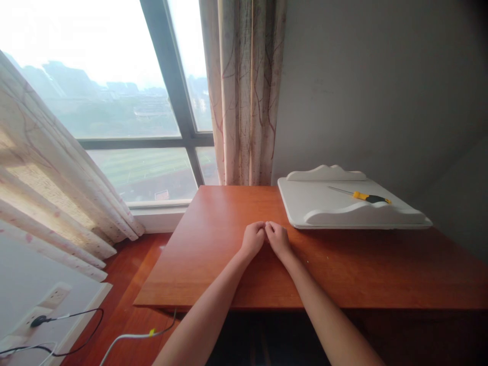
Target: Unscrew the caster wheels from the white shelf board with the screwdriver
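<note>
My left hand [253,238] and my right hand [277,237] meet over the middle of the reddish-brown desk [213,244]. Both are closed, thumbs side by side, with the knuckles almost touching. Their curled fingers face away from me, so whatever may lie in them is hidden. To the right of my hands stands a white board [308,195] with wavy raised edges. A screwdriver [360,196] with a yellow and black handle lies on it, its shaft pointing left.
Small white bits dot the desk right of my hands. Behind the desk hang a patterned curtain [244,101] and a grey wall [373,91]. A window is at the left. Low on the left, a black plug [38,321] sits in a socket, and a white cable [125,336] runs below the desk edge.
</note>
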{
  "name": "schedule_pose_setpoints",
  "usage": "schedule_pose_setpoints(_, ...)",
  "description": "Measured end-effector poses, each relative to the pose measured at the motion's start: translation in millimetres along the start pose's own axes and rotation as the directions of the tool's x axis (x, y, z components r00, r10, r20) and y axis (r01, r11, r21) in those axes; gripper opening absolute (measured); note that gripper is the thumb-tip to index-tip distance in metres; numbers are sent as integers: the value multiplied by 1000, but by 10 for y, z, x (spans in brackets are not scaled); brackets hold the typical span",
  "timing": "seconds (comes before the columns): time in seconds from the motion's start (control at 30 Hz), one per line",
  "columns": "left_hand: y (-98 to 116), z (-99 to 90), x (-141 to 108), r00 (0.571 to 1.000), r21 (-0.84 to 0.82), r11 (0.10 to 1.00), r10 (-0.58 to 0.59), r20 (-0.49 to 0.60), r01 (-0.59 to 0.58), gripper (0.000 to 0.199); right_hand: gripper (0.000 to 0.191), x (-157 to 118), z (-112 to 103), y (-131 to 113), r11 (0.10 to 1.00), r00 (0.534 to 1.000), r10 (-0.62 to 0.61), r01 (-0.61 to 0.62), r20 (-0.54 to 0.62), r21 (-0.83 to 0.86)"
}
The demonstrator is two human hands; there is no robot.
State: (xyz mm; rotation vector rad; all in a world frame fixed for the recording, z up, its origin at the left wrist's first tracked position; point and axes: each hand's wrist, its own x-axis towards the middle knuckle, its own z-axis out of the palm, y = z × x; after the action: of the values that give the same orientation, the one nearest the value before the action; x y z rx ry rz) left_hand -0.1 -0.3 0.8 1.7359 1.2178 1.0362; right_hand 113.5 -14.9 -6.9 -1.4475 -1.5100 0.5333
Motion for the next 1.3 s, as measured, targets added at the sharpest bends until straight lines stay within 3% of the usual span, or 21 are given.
schedule_pose_setpoints(1.3, 13, -8, -9, 1000, 21, 1000, 2, 5, -2, 23, 41, -3, -19, -16, 1000, 1000, 5, -5, 1, -17)
